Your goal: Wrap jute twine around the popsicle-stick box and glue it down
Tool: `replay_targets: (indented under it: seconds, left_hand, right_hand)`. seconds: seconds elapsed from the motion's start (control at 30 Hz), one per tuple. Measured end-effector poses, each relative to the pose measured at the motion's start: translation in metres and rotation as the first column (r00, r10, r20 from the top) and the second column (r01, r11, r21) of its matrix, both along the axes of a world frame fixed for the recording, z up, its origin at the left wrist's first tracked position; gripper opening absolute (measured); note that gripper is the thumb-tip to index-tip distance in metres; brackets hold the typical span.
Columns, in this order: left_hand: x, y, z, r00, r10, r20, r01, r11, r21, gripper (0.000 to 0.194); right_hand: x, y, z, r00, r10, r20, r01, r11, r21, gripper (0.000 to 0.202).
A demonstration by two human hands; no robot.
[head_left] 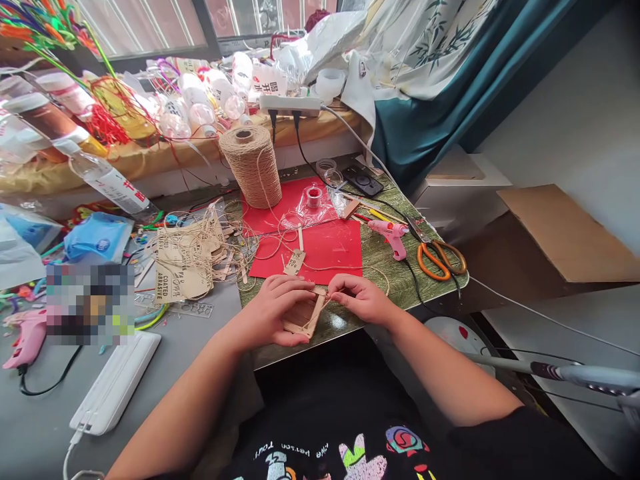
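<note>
My left hand grips a small wooden box frame close to the table's near edge, fingers over its far side and thumb at its near side. At the frame's right corner, my right hand pinches what looks like the twine, its fingertips closed together. A loose strand of jute twine curves across the red sheet beyond my hands. A big spool of twine stands upright on the sheet's far left. Just past my left hand lies a small printed cardboard piece.
Orange-handled scissors and a pink glue gun lie to the right. Printed sandpaper pieces with tangled twine cover the left. A white power bank lies nearer. A power strip sits on the cluttered sill.
</note>
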State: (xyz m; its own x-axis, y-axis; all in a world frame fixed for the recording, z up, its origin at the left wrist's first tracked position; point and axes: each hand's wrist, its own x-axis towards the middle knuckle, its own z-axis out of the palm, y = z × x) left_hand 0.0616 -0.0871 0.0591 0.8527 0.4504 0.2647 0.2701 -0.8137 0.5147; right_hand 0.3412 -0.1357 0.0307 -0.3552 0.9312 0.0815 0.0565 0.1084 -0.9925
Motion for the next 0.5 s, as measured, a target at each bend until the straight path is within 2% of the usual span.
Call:
replay_targets:
  seconds: [0.17,0.37,0.5]
  left_hand:
    - [-0.001,0.001,-0.001,1.0,-0.022,-0.017,0.021,1.0,-0.004,0.089]
    - [-0.002,0.001,-0.002,1.0,-0.013,-0.021,0.013,1.0,-0.011,0.091]
    - [-0.001,0.002,0.001,0.999,-0.019,-0.026,0.018,0.999,-0.027,0.091]
  right_hand:
    - [0.001,0.004,0.003,0.997,0.066,-0.029,-0.067,0.997,-0.036,0.031]
    - [-0.001,0.009,0.011,0.995,0.094,0.014,-0.093,0.995,-0.024,0.029]
    - [-0.001,0.013,0.01,0.992,0.12,0.026,-0.119,0.993,-0.025,0.031]
